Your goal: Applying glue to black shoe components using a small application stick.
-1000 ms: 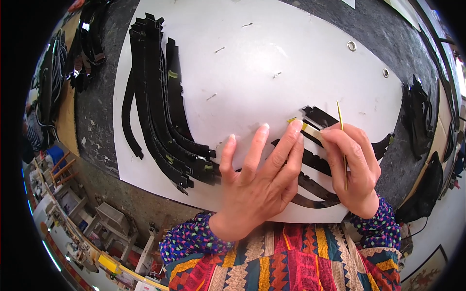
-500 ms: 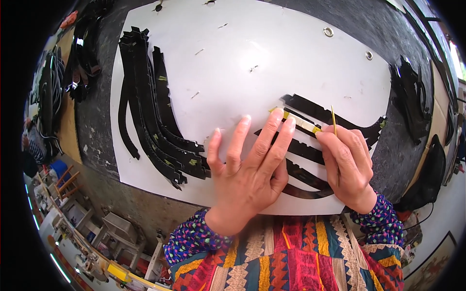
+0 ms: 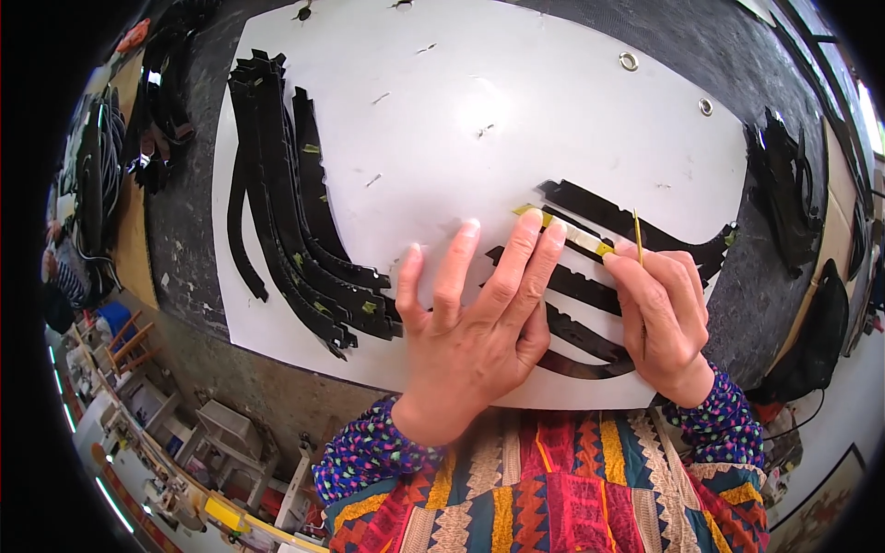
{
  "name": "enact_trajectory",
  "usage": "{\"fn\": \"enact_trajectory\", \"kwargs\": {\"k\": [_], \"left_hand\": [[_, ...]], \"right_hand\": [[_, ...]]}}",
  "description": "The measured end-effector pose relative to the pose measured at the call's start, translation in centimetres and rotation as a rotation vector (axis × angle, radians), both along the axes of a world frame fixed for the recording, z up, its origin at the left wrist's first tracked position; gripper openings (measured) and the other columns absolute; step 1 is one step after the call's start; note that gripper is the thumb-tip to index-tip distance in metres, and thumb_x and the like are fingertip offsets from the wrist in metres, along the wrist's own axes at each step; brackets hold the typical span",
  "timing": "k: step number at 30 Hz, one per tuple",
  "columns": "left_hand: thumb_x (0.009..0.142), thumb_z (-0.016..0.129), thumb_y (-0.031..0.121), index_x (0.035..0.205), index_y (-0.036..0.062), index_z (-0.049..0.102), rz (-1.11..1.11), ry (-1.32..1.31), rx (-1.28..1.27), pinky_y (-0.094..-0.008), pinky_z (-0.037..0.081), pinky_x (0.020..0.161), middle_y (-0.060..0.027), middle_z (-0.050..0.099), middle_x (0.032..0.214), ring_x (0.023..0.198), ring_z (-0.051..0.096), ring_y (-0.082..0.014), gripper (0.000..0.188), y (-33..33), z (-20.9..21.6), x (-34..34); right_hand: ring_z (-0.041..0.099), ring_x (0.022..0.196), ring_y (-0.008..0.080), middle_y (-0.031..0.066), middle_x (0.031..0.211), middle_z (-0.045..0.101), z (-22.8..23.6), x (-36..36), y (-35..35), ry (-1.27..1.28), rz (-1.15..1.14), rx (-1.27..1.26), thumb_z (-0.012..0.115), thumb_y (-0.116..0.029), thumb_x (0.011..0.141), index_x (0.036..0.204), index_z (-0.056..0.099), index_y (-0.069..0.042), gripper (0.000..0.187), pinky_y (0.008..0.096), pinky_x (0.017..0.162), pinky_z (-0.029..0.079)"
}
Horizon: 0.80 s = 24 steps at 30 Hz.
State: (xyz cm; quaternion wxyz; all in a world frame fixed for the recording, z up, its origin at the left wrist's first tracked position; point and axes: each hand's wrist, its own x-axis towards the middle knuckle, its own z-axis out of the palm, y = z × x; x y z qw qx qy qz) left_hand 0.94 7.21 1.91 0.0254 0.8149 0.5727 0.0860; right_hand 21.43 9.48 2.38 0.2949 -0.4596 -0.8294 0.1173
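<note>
– Shifted since a second ago: your right hand (image 3: 664,318) has drawn toward four o'clock, away from your left hand (image 3: 475,318). More of the pale yellow strip (image 3: 573,238) shows between them.

– Where's that strip, reading the clock from mid-view?

– Between two and three o'clock, slanting alongside a black piece on your white board (image 3: 415,198).

– And your left fingers?

– Spread wide, nearly straight, gripping nothing. Two fingertips lie on the strip's ten-o'clock end; the other two fan out over the board, thumb tucked in.

– Right fingers?

– Curled closed around a slim yellow stick (image 3: 637,230), its tip poking up toward twelve. Thumb and forefinger meet at the strip's four-o'clock end; whether they pinch it, cannot tell.

– What else is around you?

– Notched black pieces (image 3: 590,288) under and between your hands, at three. Curved black strips (image 3: 263,157) piled at ten. Metal eyelets (image 3: 629,62) on the board's edge, one to two o'clock. Beyond it, a dark bundle (image 3: 784,198) on the grey surface (image 3: 184,230), between two and three.
</note>
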Motion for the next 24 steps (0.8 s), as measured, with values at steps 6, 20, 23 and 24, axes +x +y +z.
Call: {"fn": "enact_trajectory", "kwargs": {"k": [6,20,23,24], "left_hand": [[0.085,0.059,0.024,0.145,0.0295,0.056,-0.006,0.006,-0.006,-0.0471,0.022,0.117,0.0102,0.049,0.150,0.135,0.038,-0.0232,0.060,-0.08,0.10,-0.11],[0.091,0.054,0.024,0.142,0.0303,0.058,0.025,0.005,0.003,-0.0495,0.028,0.115,0.0133,0.051,0.147,0.132,0.043,-0.0200,0.052,-0.34,0.08,-0.19],[0.090,0.054,0.024,0.142,0.0317,0.058,0.032,-0.001,-0.002,-0.0496,0.028,0.115,0.0124,0.050,0.147,0.132,0.043,-0.0207,0.053,-0.44,0.07,-0.20],[0.090,0.054,0.024,0.142,0.0317,0.058,0.031,-0.002,-0.002,-0.0496,0.028,0.115,0.0124,0.050,0.147,0.132,0.043,-0.0207,0.053,-0.45,0.04,-0.23]], "right_hand": [[0.063,0.075,0.0278,0.0175,0.098,0.066,-0.09,-0.08,-0.04,0.015,-0.001,-0.005,0.071,0.016,0.073,0.109,0.066,0.008,0.036,0.0336,0.064,0.054],[0.062,0.073,0.0267,0.0130,0.088,0.061,-0.05,-0.58,-0.25,0.013,-0.001,0.018,0.073,0.017,0.070,0.105,0.069,0.008,0.036,0.0329,0.060,0.053],[0.062,0.073,0.0266,0.0131,0.087,0.061,-0.08,-0.78,-0.26,0.013,-0.010,0.031,0.073,0.016,0.070,0.105,0.069,0.008,0.036,0.0333,0.059,0.053],[0.062,0.073,0.0266,0.0131,0.087,0.061,-0.03,-0.80,-0.27,0.012,-0.011,0.031,0.073,0.016,0.070,0.105,0.069,0.008,0.036,0.0333,0.059,0.053]]}}
